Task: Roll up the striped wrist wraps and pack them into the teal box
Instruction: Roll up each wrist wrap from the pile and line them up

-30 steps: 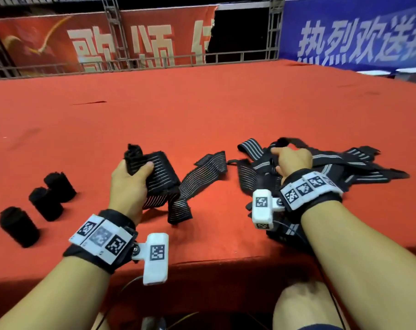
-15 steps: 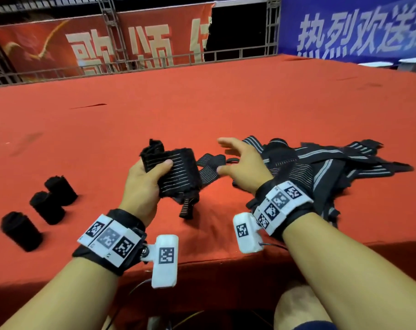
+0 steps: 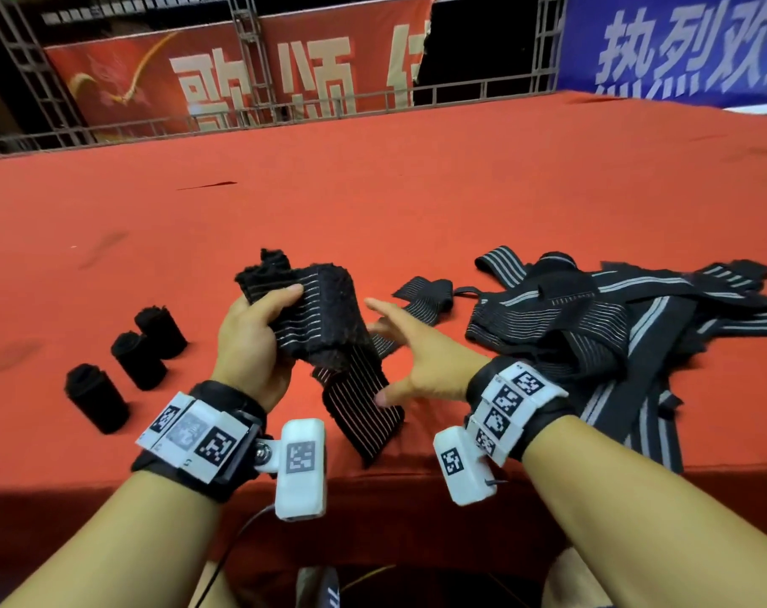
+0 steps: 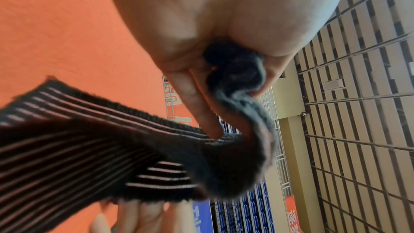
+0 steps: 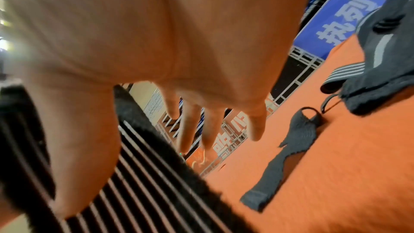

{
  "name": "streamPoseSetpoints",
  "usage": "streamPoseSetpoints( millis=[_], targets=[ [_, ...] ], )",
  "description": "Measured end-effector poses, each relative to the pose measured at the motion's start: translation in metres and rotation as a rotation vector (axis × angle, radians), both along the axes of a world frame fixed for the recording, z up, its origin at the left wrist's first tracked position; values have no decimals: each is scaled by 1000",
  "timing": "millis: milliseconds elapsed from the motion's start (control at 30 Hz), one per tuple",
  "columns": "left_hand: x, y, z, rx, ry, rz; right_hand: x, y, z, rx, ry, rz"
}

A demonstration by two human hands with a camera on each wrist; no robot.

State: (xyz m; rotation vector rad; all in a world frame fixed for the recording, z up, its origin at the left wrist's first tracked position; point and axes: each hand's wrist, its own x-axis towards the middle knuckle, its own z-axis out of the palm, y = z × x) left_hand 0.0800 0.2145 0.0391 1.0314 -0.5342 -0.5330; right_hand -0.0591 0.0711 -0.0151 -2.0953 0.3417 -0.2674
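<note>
A wide counter (image 3: 417, 177) covered in red cloth is seen filling most of the head view, backed at the far edge by a metal truss railing (image 3: 250, 98), a red banner (image 3: 223, 72) and a blue banner (image 3: 680, 41). On the right half of the counter a loose pile of striped wrist wraps (image 3: 614, 326) is heaped, with some straps hanging over the near edge. A single flat strap (image 3: 423, 296) is laid just left of that pile, far of the right hand. A partly rolled wrap (image 3: 324, 318) is held above the counter near its near edge; its loose striped tail (image 3: 364, 414) is seen hanging down toward the counter edge. The left hand (image 3: 250, 348) is curled round the rolled part, the grip clamped on it, with the thumb (image 3: 285, 296) pressed across the stripes; in the left wrist view the fuzzy end of the wrap (image 4: 235, 70) is seen tucked between palm and fingers. The right hand (image 3: 425, 357) is held just right of the roll with fingers spread and straight, its grip apart and nothing held. Three finished black rolls (image 3: 142, 359) are lined up on the left of the counter, well apart from the hands. The teal box is not seen in any view.
</note>
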Motion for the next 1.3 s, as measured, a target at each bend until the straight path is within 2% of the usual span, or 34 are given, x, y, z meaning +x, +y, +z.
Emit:
streamPoseSetpoints(
  millis=[100,233,300,400,500,667,833,900,967,1167,1233,1300],
  targets=[
    [6,6,-3,4,-11,32,22,10,-18,-85,86,-33],
    [19,16,-9,11,10,92,37,15,-20,-239,115,-184],
    [24,21,-14,37,7,105,45,13,-23,-271,190,-237],
    [32,22,-26,175,-43,98,61,9,-25,-344,307,-233],
    [42,23,-39,261,-40,97,81,8,-32,-447,424,-143],
    [56,27,-48,308,-28,67,111,-3,-46,-506,643,-147],
    [64,29,-49,327,-23,61,120,-16,-56,-487,651,-278],
    [62,26,-48,333,-22,50,118,-25,-55,-320,569,-404],
    [57,21,-47,330,-22,30,107,-38,-45,-174,355,-587],
    [24,-6,-32,275,4,-75,19,-86,11,-61,-333,-1173],
    [10,-14,-25,258,6,-113,-21,-103,23,-72,-434,-1312],
    [-2,-21,-21,252,3,-136,-59,-123,25,-18,-391,-1420]
  ],
)
